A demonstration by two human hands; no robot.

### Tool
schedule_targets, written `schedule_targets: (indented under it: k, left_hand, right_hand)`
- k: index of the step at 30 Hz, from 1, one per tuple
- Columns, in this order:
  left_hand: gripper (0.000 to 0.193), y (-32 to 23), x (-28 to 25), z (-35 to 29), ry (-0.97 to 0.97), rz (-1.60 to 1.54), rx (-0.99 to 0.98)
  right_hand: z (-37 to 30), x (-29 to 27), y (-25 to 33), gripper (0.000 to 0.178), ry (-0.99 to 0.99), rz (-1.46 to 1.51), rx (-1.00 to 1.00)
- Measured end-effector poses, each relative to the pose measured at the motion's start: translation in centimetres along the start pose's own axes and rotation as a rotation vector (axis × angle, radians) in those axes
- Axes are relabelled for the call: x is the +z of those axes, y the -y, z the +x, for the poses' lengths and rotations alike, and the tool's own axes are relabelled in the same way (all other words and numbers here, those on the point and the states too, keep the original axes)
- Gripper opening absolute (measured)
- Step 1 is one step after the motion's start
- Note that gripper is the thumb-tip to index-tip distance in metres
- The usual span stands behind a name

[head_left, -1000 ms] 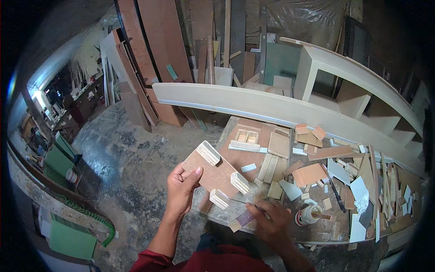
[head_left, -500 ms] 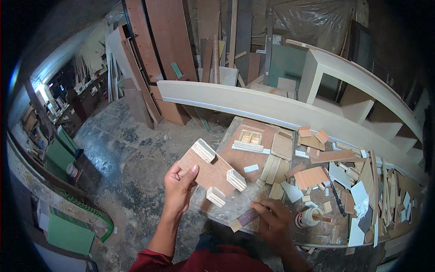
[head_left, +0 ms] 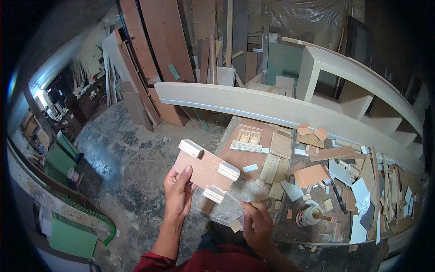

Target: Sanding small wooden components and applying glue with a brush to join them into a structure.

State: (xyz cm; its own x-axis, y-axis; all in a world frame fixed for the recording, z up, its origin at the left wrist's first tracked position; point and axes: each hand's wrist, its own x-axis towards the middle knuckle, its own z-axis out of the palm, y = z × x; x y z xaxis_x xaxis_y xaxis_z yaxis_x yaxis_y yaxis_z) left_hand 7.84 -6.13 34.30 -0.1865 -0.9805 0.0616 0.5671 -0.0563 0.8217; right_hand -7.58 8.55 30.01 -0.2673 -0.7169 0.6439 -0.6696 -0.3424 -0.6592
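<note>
My left hand (head_left: 179,192) grips the left edge of a small brown plywood board (head_left: 201,168), thumb on its face. Three pale wooden blocks are fixed along the board's edges: a top-left block (head_left: 190,148), a right block (head_left: 229,171) and a lower block (head_left: 214,193). Just beside the lower block, my right hand (head_left: 257,225) pinches a thin strip (head_left: 234,199), seen nearly edge-on; its material is unclear. A small pale wood piece (head_left: 235,225) shows left of the right hand, at the table's front edge.
The worktable (head_left: 285,231) carries wood offcuts (head_left: 312,174), white pieces (head_left: 360,190) and a small tub (head_left: 309,216) with a stick in it. A long pale panel (head_left: 226,102) runs behind, joined to an open shelf frame (head_left: 344,86). A green hose (head_left: 108,235) hangs at left.
The board has tilted and moved slightly left in my left hand. My right hand has come left and up from the purple-and-wood piece, and now pinches a thin strip beside the board.
</note>
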Motion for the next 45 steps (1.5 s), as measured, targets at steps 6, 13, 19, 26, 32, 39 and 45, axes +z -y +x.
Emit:
schedule_targets:
  k: [6,13,19,26,32,39,45]
  left_hand:
    - [0.027,1.1,-0.5,0.1,-0.017,-0.041,-0.054]
    - [0.025,2.0,-0.3,0.2,0.002,-0.109,-0.131]
    - [0.023,2.3,0.4,0.3,-0.032,-0.127,-0.171]
    - [0.024,2.5,1.2,0.5,-0.025,-0.141,-0.177]
    - [0.026,3.0,1.2,0.8,-0.014,-0.147,-0.208]
    - [0.027,3.9,1.3,1.8,0.026,-0.173,-0.249]
    - [0.027,3.9,2.1,2.9,0.033,-0.191,-0.300]
  right_hand:
    - [-0.4,0.7,0.2,0.034,-0.031,0.078,0.036]
    - [-0.9,1.0,-0.4,0.036,-0.057,0.027,-0.010]
    - [-1.4,0.9,-0.7,0.033,-0.056,0.006,0.009]
    - [-0.3,-0.7,-0.8,0.028,-0.074,-0.001,0.015]
    - [-0.4,-0.5,-1.8,0.030,-0.073,-0.023,0.000]
    - [0.6,-1.1,-2.2,0.025,-0.078,-0.068,0.034]
    - [-0.1,-0.6,-2.5,0.027,-0.081,-0.145,-0.025]
